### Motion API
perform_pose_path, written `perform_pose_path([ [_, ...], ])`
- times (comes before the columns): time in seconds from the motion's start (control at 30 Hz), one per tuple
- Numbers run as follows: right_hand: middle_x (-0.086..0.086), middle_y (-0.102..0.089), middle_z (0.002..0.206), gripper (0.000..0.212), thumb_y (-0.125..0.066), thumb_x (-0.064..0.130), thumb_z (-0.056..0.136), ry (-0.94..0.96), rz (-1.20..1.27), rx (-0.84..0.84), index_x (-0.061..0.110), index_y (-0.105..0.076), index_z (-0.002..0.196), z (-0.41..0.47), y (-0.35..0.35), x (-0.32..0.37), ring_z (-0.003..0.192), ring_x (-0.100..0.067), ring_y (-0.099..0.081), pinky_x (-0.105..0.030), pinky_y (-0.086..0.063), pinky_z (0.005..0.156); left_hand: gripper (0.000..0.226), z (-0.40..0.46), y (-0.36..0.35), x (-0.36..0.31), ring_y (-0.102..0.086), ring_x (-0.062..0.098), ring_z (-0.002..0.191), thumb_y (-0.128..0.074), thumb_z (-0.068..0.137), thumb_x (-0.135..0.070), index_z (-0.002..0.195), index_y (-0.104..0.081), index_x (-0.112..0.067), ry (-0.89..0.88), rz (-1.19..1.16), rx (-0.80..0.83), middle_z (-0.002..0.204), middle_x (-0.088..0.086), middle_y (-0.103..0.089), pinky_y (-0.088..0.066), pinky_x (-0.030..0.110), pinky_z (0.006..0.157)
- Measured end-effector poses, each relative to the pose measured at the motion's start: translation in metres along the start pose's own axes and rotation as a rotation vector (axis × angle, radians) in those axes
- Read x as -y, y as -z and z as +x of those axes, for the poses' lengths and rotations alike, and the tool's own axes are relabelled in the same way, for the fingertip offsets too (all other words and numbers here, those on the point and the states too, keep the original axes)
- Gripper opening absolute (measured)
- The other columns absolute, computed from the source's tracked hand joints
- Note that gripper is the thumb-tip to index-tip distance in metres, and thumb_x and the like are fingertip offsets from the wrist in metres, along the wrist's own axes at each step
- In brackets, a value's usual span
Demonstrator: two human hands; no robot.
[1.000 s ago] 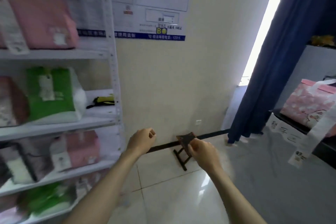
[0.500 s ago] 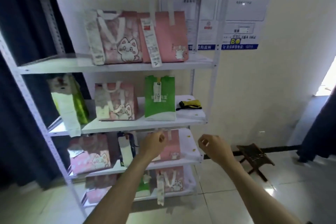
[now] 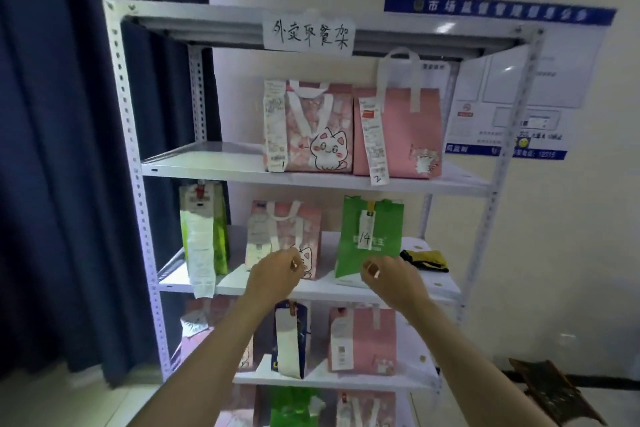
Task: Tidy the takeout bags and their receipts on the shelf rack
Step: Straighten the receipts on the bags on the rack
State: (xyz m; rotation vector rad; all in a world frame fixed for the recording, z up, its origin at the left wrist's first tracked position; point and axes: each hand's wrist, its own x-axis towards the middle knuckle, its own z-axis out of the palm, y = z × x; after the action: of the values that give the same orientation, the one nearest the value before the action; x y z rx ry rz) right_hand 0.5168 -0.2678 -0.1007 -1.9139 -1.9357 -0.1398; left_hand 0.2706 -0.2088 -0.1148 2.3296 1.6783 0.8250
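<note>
A white metal shelf rack (image 3: 138,170) stands in front of me with takeout bags, each bearing a receipt. On the top shelf a pink cat bag (image 3: 322,128) stands beside a plain pink bag (image 3: 405,135) whose receipt (image 3: 374,142) is marked 2. One shelf down are a green-and-white bag (image 3: 204,236) with a long receipt, a pink cat bag (image 3: 277,232) and a green bag (image 3: 374,236) tagged 14. My left hand (image 3: 273,274) and right hand (image 3: 391,281) hover in front of this shelf, fingers curled, holding nothing.
Lower shelves carry a dark blue bag (image 3: 291,340), a pink bag (image 3: 363,340) and more green and pink bags. A yellow-black object (image 3: 426,258) lies on the middle shelf. A dark curtain (image 3: 62,149) hangs at left; a small brown stool (image 3: 550,392) stands at right.
My view has swung left from the wall and the stool to face the rack head-on. Both hands have risen to the middle shelf, still holding nothing.
</note>
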Motion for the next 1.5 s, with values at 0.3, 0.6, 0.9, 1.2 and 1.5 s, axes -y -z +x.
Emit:
perform_pose_path([
  [0.3,0.003,-0.071,0.084,0.027,-0.050,0.035,0.103,0.013,0.088,-0.008,0.018,-0.070,0.102,0.087,-0.033,-0.002,0.065,-0.009,-0.066,-0.016,-0.048,0.052,0.016,0.083,-0.002,0.017,-0.066,0.011,0.084,-0.055,0.099,-0.037,0.101,-0.066,-0.026,-0.047,0.015,-0.036,0.095,-0.011,-0.071,-0.051,0.026,0.064],
  [0.6,0.007,-0.067,0.072,0.027,-0.050,0.035,0.104,0.032,0.175,-0.042,0.017,-0.070,0.099,0.146,-0.066,0.005,0.056,-0.007,-0.063,-0.020,-0.054,0.052,0.019,0.132,-0.004,0.053,-0.066,0.005,0.085,-0.055,0.100,-0.039,0.106,-0.069,-0.026,-0.033,-0.045,-0.089,0.098,-0.013,-0.072,-0.056,0.030,0.071],
  [0.9,0.003,-0.073,0.085,0.022,-0.056,0.035,0.100,0.051,0.259,-0.168,0.020,-0.071,0.106,0.192,-0.048,0.046,0.073,-0.014,-0.071,-0.034,-0.062,0.071,0.014,0.178,0.016,0.063,-0.067,0.008,0.083,-0.054,0.096,-0.040,0.094,-0.065,-0.031,-0.103,-0.181,-0.105,0.091,-0.015,-0.071,-0.059,0.040,0.077],
  [1.2,0.012,-0.071,0.081,0.020,-0.057,0.040,0.099,-0.128,0.188,-0.269,0.025,-0.070,0.096,0.169,-0.031,-0.002,0.069,-0.007,-0.067,-0.030,-0.060,0.067,0.014,0.199,-0.022,-0.005,-0.063,0.004,0.078,-0.055,0.100,-0.036,0.096,-0.067,-0.029,-0.269,-0.240,-0.051,0.088,-0.015,-0.069,-0.045,0.021,0.065],
  [1.5,0.007,-0.067,0.069,0.025,-0.054,0.036,0.099,-0.194,0.174,-0.294,0.020,-0.068,0.086,0.160,-0.002,-0.066,0.061,-0.013,-0.065,-0.036,-0.060,0.064,0.019,0.206,-0.054,-0.094,-0.063,0.007,0.075,-0.053,0.100,-0.044,0.091,-0.062,-0.029,-0.278,-0.294,-0.012,0.084,-0.012,-0.067,-0.053,0.028,0.064],
])
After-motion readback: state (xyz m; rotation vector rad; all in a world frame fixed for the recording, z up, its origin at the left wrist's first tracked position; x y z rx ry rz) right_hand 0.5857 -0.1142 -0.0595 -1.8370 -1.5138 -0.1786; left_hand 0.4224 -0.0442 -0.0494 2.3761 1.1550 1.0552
